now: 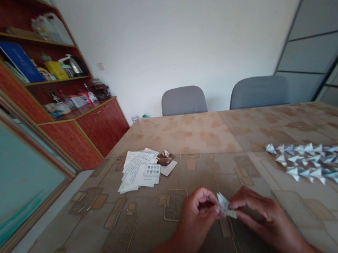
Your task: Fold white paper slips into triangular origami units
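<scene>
Between my two hands is a small folded paper piece [224,204], pale with faint print and a pointed tip standing up. My left hand [196,218] pinches its left side between thumb and fingertips. From the other side, the thumb and forefinger of my right hand [258,214] close on its right edge. Both hands are just above the patterned tablecloth near the front of the table. Beyond my left hand lies a loose stack of printed paper pieces [139,170]. On the right, several folded paper pieces [319,160] with pointed tips stand in rows.
A brown and white crumpled item [166,157] sits beside the paper stack. The table [201,132] has a patterned cover. Two grey chairs [183,100] stand behind its far edge. At the left is a reddish wooden shelf unit [100,127] with bottles and boxes.
</scene>
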A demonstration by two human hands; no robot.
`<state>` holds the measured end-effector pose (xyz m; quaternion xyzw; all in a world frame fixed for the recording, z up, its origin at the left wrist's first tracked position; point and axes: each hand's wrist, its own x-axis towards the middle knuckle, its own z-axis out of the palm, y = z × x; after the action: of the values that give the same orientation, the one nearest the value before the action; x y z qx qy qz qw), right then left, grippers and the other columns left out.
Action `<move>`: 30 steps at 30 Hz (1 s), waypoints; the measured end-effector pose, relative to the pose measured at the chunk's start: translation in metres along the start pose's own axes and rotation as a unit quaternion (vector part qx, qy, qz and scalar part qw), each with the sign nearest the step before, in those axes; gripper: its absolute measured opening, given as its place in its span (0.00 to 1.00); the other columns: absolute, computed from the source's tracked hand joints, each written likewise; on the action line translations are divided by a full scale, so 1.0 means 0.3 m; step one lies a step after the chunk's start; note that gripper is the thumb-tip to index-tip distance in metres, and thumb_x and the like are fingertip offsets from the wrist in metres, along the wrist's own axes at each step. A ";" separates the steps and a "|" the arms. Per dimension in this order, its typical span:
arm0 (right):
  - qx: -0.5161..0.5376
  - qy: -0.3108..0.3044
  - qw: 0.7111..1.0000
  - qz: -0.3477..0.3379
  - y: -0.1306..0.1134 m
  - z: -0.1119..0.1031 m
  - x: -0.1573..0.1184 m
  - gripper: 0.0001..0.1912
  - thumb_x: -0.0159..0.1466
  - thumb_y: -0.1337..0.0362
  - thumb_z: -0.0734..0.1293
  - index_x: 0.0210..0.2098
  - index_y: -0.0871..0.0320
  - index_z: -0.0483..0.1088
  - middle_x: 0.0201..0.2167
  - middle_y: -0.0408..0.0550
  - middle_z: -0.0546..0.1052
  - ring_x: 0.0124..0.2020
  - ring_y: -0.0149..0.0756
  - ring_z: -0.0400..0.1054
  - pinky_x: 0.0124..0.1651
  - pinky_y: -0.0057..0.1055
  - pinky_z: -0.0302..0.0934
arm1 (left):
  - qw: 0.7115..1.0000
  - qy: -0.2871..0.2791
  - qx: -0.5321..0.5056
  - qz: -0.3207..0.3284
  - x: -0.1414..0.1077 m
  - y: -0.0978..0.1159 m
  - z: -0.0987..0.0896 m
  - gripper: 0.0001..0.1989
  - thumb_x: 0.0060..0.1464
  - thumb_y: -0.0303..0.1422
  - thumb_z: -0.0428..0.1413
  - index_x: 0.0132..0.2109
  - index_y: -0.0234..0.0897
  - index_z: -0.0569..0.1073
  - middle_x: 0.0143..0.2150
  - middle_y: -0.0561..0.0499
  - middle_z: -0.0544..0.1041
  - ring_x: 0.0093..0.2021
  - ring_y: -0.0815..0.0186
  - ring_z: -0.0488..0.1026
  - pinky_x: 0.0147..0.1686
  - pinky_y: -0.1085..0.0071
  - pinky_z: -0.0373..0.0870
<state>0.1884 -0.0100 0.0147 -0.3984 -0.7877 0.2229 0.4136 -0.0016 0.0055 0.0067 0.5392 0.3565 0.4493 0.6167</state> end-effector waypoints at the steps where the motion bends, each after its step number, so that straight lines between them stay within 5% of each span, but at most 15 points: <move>1: 0.002 0.002 1.000 0.009 -0.001 0.002 0.000 0.04 0.63 0.67 0.66 0.31 0.53 0.72 0.26 0.44 0.76 0.29 0.36 0.71 0.31 0.28 0.65 | 1.000 -0.002 0.024 0.010 -0.003 0.002 0.000 0.03 0.49 0.28 0.57 0.32 0.33 0.70 0.29 0.52 0.74 0.30 0.69 0.72 0.33 0.73 0.68; 9: 0.014 0.033 0.996 0.078 -0.005 0.027 -0.005 0.09 0.62 0.62 0.67 0.25 0.55 0.71 0.22 0.42 0.73 0.24 0.32 0.69 0.27 0.25 0.62 | 0.995 0.027 0.092 0.034 -0.006 -0.026 0.002 0.05 0.44 0.28 0.63 0.29 0.33 0.75 0.27 0.51 0.76 0.29 0.68 0.72 0.32 0.74 0.67; 17: 0.124 0.019 0.980 0.153 0.005 0.051 0.005 0.08 0.61 0.60 0.67 0.27 0.56 0.72 0.24 0.42 0.75 0.26 0.33 0.70 0.31 0.25 0.64 | 1.000 0.011 0.000 -0.013 0.007 -0.036 0.000 0.07 0.46 0.30 0.62 0.27 0.32 0.73 0.26 0.49 0.78 0.28 0.66 0.74 0.31 0.72 0.68; 30: 0.190 0.049 0.960 0.198 0.001 0.061 0.015 0.08 0.57 0.61 0.71 0.23 0.57 0.73 0.21 0.42 0.76 0.24 0.31 0.70 0.29 0.23 0.64 | 0.999 0.022 -0.009 -0.043 0.015 -0.033 -0.001 0.10 0.45 0.34 0.63 0.27 0.32 0.72 0.24 0.51 0.76 0.26 0.67 0.74 0.29 0.73 0.68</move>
<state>0.1718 -0.0067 0.0063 -0.4710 -0.6149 0.4262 0.4674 0.0015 0.0097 -0.0029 0.5076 0.3885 0.4373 0.6326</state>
